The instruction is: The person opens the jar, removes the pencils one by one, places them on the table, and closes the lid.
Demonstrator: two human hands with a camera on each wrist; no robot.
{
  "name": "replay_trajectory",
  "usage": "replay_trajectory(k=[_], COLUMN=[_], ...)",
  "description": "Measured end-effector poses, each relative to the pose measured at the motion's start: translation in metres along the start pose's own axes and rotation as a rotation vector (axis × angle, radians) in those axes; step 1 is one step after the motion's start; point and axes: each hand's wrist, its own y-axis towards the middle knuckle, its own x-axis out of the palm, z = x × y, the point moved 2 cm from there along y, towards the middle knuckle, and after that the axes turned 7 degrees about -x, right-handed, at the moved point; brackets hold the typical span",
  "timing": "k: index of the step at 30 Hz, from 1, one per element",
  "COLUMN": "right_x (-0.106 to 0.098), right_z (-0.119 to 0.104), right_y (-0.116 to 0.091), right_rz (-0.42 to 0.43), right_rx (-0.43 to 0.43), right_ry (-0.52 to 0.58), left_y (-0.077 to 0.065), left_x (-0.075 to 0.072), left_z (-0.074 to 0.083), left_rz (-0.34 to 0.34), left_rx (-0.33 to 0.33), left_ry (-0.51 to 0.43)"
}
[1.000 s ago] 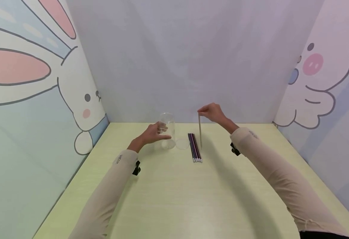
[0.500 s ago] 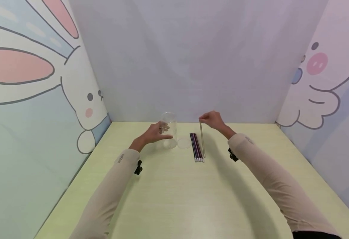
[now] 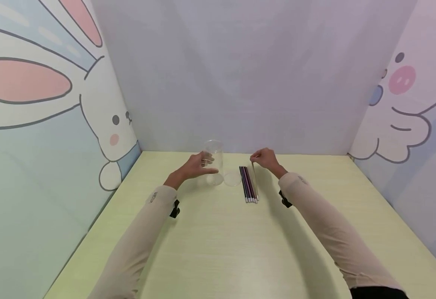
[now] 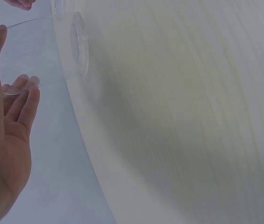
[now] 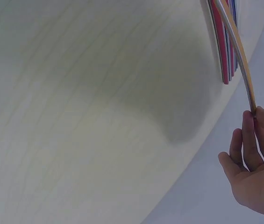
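My left hand (image 3: 197,166) holds an upright clear plastic cylinder (image 3: 218,160), thumb on one side and fingers on the other; in the left wrist view the fingertips show through its wall (image 4: 38,51). My right hand (image 3: 265,158) pinches the far tip of a gold pencil (image 5: 244,63) between thumb and fingers. This pencil slants down toward me, its near end low beside a row of several dark and purple pencils (image 3: 248,185) with white ends. In the right wrist view the row (image 5: 224,51) shows red and blue sides.
A clear round lid (image 3: 232,179) lies flat between the cylinder and the pencil row. All stand on a pale wooden table (image 3: 210,241). A grey back wall (image 3: 240,83) rises behind, and side panels with cartoon animals (image 3: 117,128) flank the table.
My right hand has lowered, tipping the gold pencil from nearly upright to a low slant, its near end coming toward me alongside the row. The left hand keeps its place on the cylinder.
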Motion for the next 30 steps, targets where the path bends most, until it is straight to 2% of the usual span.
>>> replay_trajectory(k=[9,18,22,30], right_x=[0.008,0.019,0.022,0.03], right_z=[-0.002,0.005,-0.003,-0.005], right_y=[-0.007,-0.008,-0.014,-0.018], right_rz=[-0.056,-0.077,-0.09,-0.06], right_rx=[0.106,0.098,0.13,0.113], right_ry=[0.015,0.079,0.079,0.037], left_y=[0.002,0.003,0.002,0.002], left_x=[0.001,0.001,0.001,0.002], left_z=[0.003,0.002,0.001,-0.002], left_rz=[-0.003,-0.003,-0.001,-0.003], left_rx=[0.009,0.006,0.0,-0.007], left_ry=[-0.007,-0.003,0.015,0.014])
